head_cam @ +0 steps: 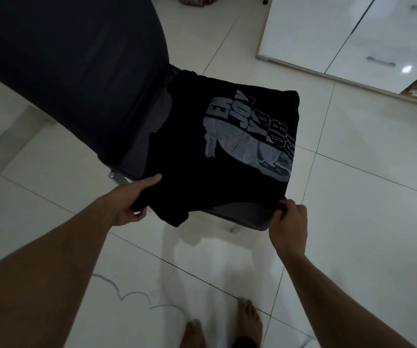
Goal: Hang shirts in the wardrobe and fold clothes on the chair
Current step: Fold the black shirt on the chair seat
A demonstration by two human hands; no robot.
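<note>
Black printed T-shirt [202, 159] lies across the chair seat [137, 151], graphic up, looks partly folded. Left hand [132, 204] pinches the near-left corner, thumb on top and fingers curled under. Right hand [287, 222] has the near-right corner bunched in curled fingers. I read both on the near edge as tensioning the cloth flat for the next fold. White wardrobe [340, 33] top right, gap at one door; contents too dim to tell.
</note>
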